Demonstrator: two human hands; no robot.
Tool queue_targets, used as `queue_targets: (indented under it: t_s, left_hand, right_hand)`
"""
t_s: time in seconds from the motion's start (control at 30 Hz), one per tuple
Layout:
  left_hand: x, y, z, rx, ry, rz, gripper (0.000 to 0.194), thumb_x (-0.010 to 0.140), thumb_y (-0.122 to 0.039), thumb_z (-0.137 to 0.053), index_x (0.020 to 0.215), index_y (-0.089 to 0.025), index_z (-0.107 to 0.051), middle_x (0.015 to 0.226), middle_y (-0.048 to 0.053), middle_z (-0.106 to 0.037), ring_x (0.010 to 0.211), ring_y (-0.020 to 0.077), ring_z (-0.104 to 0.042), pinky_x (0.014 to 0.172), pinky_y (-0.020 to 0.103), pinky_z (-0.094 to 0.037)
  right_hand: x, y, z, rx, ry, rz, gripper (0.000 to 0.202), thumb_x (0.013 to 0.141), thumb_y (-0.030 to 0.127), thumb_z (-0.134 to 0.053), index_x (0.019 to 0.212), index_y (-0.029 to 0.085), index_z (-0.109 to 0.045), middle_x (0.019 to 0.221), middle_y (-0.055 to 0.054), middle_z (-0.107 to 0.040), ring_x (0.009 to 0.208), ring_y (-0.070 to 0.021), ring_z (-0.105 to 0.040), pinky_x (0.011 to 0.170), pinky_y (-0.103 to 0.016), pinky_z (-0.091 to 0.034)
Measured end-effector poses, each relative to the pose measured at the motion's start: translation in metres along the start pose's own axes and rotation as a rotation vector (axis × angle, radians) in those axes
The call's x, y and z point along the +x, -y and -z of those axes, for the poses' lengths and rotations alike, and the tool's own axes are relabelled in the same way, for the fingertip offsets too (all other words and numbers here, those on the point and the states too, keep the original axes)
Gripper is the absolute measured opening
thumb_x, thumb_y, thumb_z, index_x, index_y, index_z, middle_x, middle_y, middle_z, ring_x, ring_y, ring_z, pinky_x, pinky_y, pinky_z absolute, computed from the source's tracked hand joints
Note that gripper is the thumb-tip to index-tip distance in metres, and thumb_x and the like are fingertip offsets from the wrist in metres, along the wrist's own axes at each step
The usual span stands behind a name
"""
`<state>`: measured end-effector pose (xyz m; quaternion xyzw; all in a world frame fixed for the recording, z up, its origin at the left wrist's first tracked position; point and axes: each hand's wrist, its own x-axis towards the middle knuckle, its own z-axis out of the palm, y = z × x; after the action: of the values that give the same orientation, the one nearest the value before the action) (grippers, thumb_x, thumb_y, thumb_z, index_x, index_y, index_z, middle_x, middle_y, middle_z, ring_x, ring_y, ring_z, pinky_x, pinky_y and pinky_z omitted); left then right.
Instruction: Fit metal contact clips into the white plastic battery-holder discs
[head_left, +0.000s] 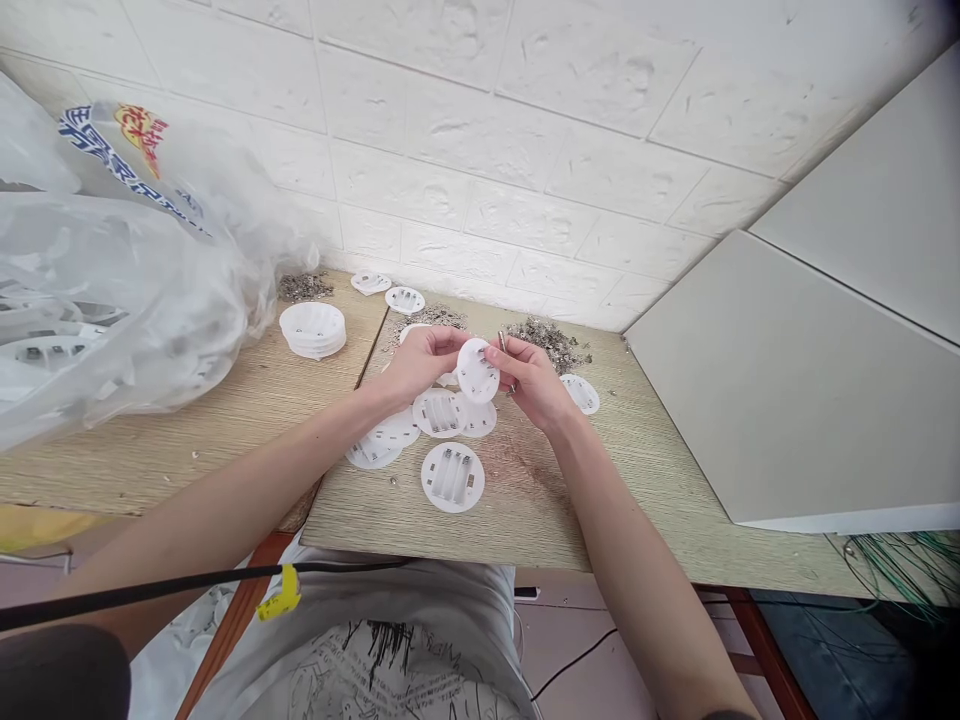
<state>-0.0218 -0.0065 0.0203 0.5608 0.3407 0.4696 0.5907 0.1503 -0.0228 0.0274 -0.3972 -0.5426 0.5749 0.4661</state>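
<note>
A round white plastic disc [478, 371] is held up between both hands above the table. My left hand [429, 358] pinches its left edge. My right hand [529, 375] grips its right edge with the thumb on its face, and also has a thin metal tool [503, 350] between its fingers. Below the hands, a white battery holder disc [440, 413] overlaps other discs. Another battery holder disc [452, 478] lies nearer the front edge, its slots facing up. More discs [373, 450] overlap under my left forearm.
Small metal parts [551, 342] are heaped behind my right hand, with another heap [305, 287] at the back left. A disc stack [313, 330] stands beside a large plastic bag [150, 300]. Grey panels [810, 390] and green wires [900, 565] are at right.
</note>
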Motion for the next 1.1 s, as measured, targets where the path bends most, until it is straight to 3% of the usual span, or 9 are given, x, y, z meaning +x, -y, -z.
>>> queue_targets:
  t_s: [0.33,0.73,1.1]
  left_hand:
    - [-0.0009,-0.0004,0.0014,0.015,0.029,0.013,0.027,0.061,-0.033,-0.080,0.079,-0.015,-0.068,0.073,0.000,-0.068,0.065,0.0106,-0.059,0.063,0.024,-0.048]
    - [-0.0016,-0.0025,0.0012,0.093,0.052,-0.016,0.029,0.064,-0.035,-0.079,0.079,-0.015,-0.066,0.076,0.002,-0.067,0.067,0.0125,-0.059,0.059,0.024,-0.044]
    - [-0.0023,-0.0013,-0.0009,0.106,0.073,-0.057,0.030,0.071,-0.040,-0.075,0.078,-0.017,-0.057,0.071,-0.003,-0.058,0.061,0.0081,-0.050,0.057,0.021,-0.038]
  right_hand:
    - [-0.0023,0.0019,-0.0038,-0.004,0.027,0.028,0.037,0.066,0.047,-0.081,0.075,0.019,-0.058,0.066,0.005,-0.047,0.056,-0.0068,-0.035,0.050,-0.024,-0.025]
    - [-0.0032,0.0021,-0.0023,0.026,-0.032,0.016,0.031,0.067,0.042,-0.082,0.072,0.018,-0.063,0.063,0.004,-0.050,0.055,-0.0065,-0.038,0.050,-0.023,-0.026]
    - [-0.0023,0.0029,-0.0041,0.017,-0.024,-0.009,0.034,0.065,0.047,-0.082,0.070,0.019,-0.063,0.060,0.005,-0.046,0.052,-0.0066,-0.031,0.049,-0.024,-0.023]
